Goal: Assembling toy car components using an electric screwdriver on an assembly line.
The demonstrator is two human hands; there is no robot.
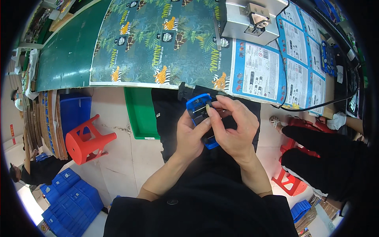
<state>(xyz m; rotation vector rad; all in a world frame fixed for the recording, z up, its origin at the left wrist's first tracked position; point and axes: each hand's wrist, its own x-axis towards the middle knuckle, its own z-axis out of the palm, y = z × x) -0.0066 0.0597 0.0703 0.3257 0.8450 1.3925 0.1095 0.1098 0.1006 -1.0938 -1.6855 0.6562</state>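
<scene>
Blue plastic toy car body point(199, 114) sits between both hands, held over the lap just short of the counter's near edge point(158, 84). Left hand point(190, 136) cups it from below and the left, fingers closed around its underside, thumb laid up across the black middle part. Right hand point(233, 128) closes on it from the right; thumb and forefinger tips pinch at the top of the piece, where a small pale bit shows, too small to identify. A black part point(183, 91) sticks out above the blue shell, touching the counter edge or just beneath it; cannot tell which.

Counter covered by printed cardboard sheets: jungle-pattern sheet point(158, 39) on the left and centre, blue-bordered instruction sheets point(256, 71) to the right. Grey metal fixture point(246, 19) stands at the far side, a black cable point(316, 106) trailing off its right past the counter edge.

Open room: floor to the left of the knees, bounded by a green bin point(140, 114) under the counter, a red stool point(87, 140) and stacked blue crates point(71, 197) lower left. On the right, tight: another person's dark-clothed leg point(319, 150) and a red stool point(290, 181) near the right elbow.
</scene>
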